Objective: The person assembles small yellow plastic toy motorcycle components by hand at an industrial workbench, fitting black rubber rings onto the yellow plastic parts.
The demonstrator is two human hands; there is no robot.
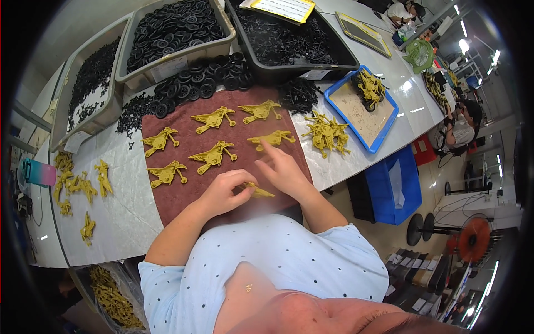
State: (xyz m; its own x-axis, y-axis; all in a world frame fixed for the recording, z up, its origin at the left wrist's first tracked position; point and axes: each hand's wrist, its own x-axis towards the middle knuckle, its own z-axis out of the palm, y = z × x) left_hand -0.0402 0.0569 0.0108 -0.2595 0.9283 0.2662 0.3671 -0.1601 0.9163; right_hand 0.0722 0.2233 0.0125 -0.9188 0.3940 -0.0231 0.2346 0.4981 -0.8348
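Observation:
My left hand (229,190) is closed on a yellow plastic toy motorcycle body (260,192) at the near edge of a brown cloth (183,136). Just to its right, my right hand (282,170) has its fingers apart. Its index fingertip overlaps another yellow motorcycle body (278,137) lying on the cloth; I cannot tell whether they touch. Several more such bodies lie spaced out in rows, among them one at the far side (260,111) and one nearer the middle (212,157).
Behind the cloth are loose black wheels (207,89), a bin of wheels (172,33) and a bin of small black parts (289,44). Yellow bodies are heaped at right (327,133), beside a blue tray (356,125). A blue crate (397,189) stands below the table.

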